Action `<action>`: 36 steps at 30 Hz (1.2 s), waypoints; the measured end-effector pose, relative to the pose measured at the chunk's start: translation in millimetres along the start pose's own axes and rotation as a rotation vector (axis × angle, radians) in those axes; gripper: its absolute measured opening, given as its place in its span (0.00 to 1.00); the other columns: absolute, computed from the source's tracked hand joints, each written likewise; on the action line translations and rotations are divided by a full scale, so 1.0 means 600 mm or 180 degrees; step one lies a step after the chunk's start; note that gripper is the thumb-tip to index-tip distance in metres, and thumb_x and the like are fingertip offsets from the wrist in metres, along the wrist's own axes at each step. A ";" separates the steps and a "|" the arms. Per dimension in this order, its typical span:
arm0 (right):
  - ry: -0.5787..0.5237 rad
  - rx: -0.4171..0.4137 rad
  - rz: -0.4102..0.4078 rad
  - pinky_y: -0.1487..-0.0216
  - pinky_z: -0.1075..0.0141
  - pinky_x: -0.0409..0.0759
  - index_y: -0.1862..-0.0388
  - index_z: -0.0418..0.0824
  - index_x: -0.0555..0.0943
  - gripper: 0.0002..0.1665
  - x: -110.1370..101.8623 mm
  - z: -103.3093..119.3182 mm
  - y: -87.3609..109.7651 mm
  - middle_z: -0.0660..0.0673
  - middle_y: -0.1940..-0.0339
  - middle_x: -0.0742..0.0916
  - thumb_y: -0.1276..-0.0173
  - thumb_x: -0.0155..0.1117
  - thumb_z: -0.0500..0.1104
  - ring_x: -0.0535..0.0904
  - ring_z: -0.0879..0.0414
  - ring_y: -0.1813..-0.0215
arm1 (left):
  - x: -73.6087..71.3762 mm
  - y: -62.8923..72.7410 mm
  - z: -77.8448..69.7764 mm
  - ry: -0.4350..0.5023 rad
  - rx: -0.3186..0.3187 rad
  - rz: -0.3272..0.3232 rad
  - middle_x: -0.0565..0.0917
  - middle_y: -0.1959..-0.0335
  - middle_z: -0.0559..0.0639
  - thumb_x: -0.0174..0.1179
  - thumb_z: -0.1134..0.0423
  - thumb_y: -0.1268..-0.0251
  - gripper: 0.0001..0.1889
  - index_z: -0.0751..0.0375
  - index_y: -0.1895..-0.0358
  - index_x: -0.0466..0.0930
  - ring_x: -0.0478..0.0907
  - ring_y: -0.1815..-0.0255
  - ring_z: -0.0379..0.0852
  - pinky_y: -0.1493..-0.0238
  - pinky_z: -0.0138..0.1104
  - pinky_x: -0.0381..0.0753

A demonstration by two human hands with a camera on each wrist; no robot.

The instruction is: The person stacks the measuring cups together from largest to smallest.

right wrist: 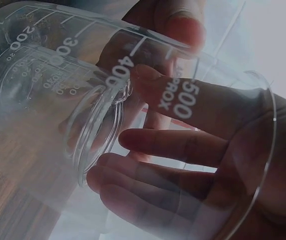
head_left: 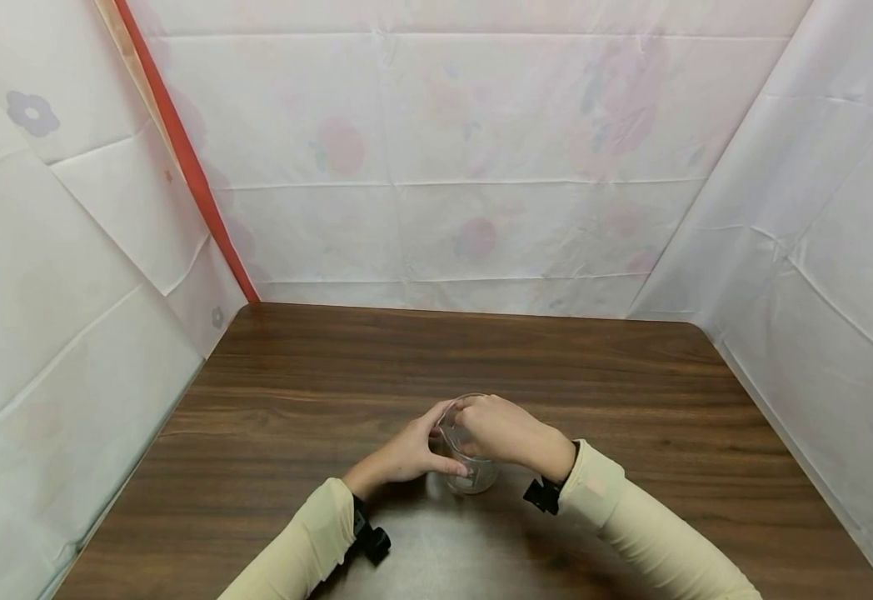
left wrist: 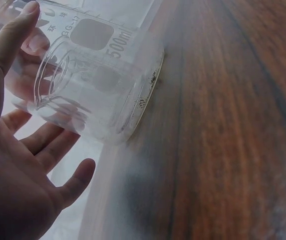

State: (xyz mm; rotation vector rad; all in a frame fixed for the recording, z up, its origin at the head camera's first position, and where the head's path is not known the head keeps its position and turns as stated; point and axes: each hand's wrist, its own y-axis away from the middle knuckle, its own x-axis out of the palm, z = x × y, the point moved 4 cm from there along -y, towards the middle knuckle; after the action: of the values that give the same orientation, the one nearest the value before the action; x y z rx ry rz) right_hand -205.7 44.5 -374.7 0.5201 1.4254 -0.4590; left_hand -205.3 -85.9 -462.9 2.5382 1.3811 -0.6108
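Observation:
A clear 500 ml glass beaker (head_left: 474,482) stands on the table, white graduations on its wall. Inside it, low down, sits a smaller glass beaker (right wrist: 42,90) with its own markings. My left hand (head_left: 410,450) holds the large beaker from the left, thumb on the near side and some fingers behind the glass. From above, my right hand (head_left: 504,429) reaches into the large beaker's mouth. Its fingers (right wrist: 173,145) are spread and fairly straight, with the tips right at the smaller beaker's rim. In the left wrist view, that rim shows through the large beaker's wall.
The brown wood-grain table (head_left: 294,367) extends around the beakers. White patterned sheets (head_left: 421,233) hang along its back and both sides. A red strip (head_left: 182,142) runs down the back left corner. Dark wrist cameras (head_left: 372,540) are strapped over the cream sleeves.

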 end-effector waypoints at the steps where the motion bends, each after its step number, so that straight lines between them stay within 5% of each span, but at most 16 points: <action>1: 0.0000 -0.0007 -0.0006 0.44 0.57 0.80 0.56 0.40 0.86 0.16 0.000 0.000 0.000 0.44 0.51 0.88 0.42 0.74 0.46 0.82 0.51 0.44 | 0.000 0.000 0.000 0.0000 -0.0001 -0.0002 0.63 0.25 0.49 0.73 0.47 0.48 0.51 0.51 0.23 0.52 0.65 0.28 0.51 0.34 0.51 0.70; 8: -0.0019 -0.0089 -0.0068 0.49 0.59 0.82 0.59 0.39 0.87 0.15 -0.001 0.000 0.000 0.45 0.54 0.89 0.42 0.74 0.46 0.84 0.52 0.49 | -0.001 0.000 0.001 -0.0003 0.0020 0.0004 0.62 0.24 0.49 0.73 0.48 0.48 0.51 0.51 0.23 0.51 0.64 0.28 0.51 0.34 0.51 0.70; 18: -0.0268 -0.0162 -0.0079 0.50 0.60 0.83 0.50 0.41 0.85 0.17 -0.011 0.000 0.003 0.45 0.48 0.88 0.37 0.70 0.44 0.84 0.53 0.46 | -0.001 0.001 0.002 -0.0024 -0.0044 0.0017 0.63 0.25 0.52 0.73 0.50 0.47 0.51 0.52 0.23 0.51 0.68 0.31 0.57 0.34 0.53 0.70; 36: -0.0442 -0.0136 -0.0379 0.59 0.67 0.82 0.55 0.41 0.86 0.13 -0.025 -0.004 0.013 0.47 0.58 0.87 0.36 0.69 0.46 0.85 0.56 0.60 | -0.001 0.003 0.000 -0.0024 -0.0030 0.0034 0.65 0.26 0.52 0.72 0.48 0.46 0.50 0.50 0.23 0.51 0.71 0.34 0.62 0.36 0.54 0.71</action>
State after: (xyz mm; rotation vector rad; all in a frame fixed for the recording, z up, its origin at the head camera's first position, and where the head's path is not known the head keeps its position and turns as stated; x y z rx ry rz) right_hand -204.5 52.0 -359.4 0.3631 1.3340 -0.5481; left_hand -204.5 -87.4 -462.8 2.5315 1.3639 -0.6100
